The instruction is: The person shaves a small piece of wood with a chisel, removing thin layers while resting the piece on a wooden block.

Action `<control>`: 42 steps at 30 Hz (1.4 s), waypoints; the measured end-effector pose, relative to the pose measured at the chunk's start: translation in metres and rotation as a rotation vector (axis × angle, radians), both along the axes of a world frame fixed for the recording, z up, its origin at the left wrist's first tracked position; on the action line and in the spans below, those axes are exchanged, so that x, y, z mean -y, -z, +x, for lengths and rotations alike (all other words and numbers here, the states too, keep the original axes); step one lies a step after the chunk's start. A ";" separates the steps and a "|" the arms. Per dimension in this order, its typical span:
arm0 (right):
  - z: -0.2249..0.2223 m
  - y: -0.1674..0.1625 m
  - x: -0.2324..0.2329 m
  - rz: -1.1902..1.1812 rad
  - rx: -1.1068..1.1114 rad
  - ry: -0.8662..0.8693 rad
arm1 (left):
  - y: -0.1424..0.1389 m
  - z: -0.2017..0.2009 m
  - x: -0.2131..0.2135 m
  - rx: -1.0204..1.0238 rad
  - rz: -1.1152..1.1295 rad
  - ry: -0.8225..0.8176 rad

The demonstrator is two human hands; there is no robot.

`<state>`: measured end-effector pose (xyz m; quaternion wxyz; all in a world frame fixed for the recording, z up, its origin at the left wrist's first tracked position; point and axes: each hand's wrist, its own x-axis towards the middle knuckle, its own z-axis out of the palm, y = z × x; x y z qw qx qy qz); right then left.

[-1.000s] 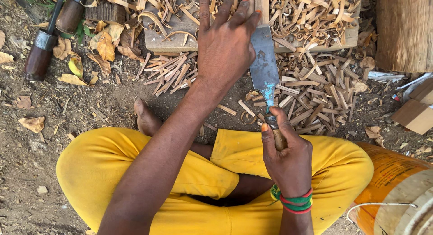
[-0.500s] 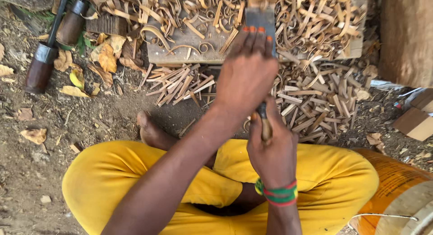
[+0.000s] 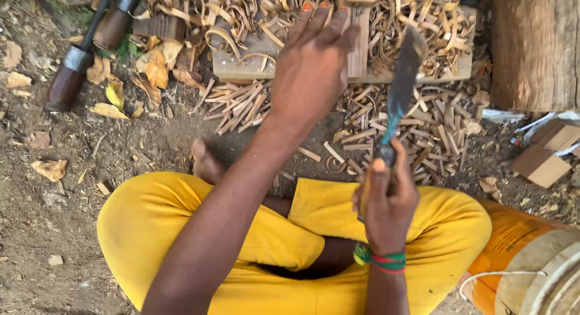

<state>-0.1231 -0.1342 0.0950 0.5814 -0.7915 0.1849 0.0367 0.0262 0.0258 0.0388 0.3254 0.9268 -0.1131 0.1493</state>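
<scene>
I sit cross-legged on the dirt in yellow trousers (image 3: 181, 230). My left hand (image 3: 311, 64) reaches forward over a flat wooden board (image 3: 241, 66). Its fingers and thumb rest around a narrow wooden slat (image 3: 361, 46) that stands on the board. My right hand (image 3: 386, 197), with coloured bands at the wrist, grips the wooden handle of a broad knife (image 3: 400, 88). The dark blade points up and away, just right of the slat and apart from it.
Curled shavings (image 3: 417, 25) and split wood chips (image 3: 417, 130) cover the ground ahead. Two dark tool handles (image 3: 69, 79) lie at the upper left. A thick log (image 3: 534, 46) stands at the upper right, small blocks (image 3: 541, 164) at the right, an orange drum (image 3: 513, 242) by my right knee.
The knife went forward behind my left hand toward the slat, then came back out to the right with its blade raised. My left hand stayed on the slat.
</scene>
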 end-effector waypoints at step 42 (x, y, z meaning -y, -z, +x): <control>-0.034 0.048 0.029 -0.385 0.117 -0.216 | -0.018 -0.034 -0.076 -0.541 0.321 0.048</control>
